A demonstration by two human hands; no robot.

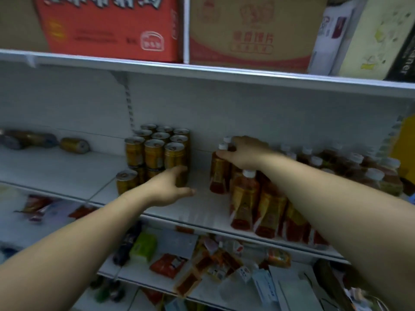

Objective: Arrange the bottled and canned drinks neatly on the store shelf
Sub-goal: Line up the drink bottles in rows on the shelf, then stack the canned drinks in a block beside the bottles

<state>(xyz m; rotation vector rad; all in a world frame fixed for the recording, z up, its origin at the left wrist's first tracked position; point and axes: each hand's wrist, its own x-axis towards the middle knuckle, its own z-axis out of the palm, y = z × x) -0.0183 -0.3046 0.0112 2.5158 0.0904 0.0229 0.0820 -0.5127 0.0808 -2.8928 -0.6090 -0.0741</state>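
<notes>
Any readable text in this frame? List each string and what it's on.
"aner": the tail of a cut-off word, running sideways on the black pack at the right end of the top shelf.
Red carton: white Chinese print, cropped and blurred, unreadable.
Brown carton: red Chinese print, too blurred to read.
Cans and bottles: labels too blurred to read.

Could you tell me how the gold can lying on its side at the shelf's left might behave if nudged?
The gold can lies on its side on the smooth shelf, so it would probably roll. It looks like metal, so likely stiff under a grip. Matching the stacked cans, it is probably full and heavy.
</notes>
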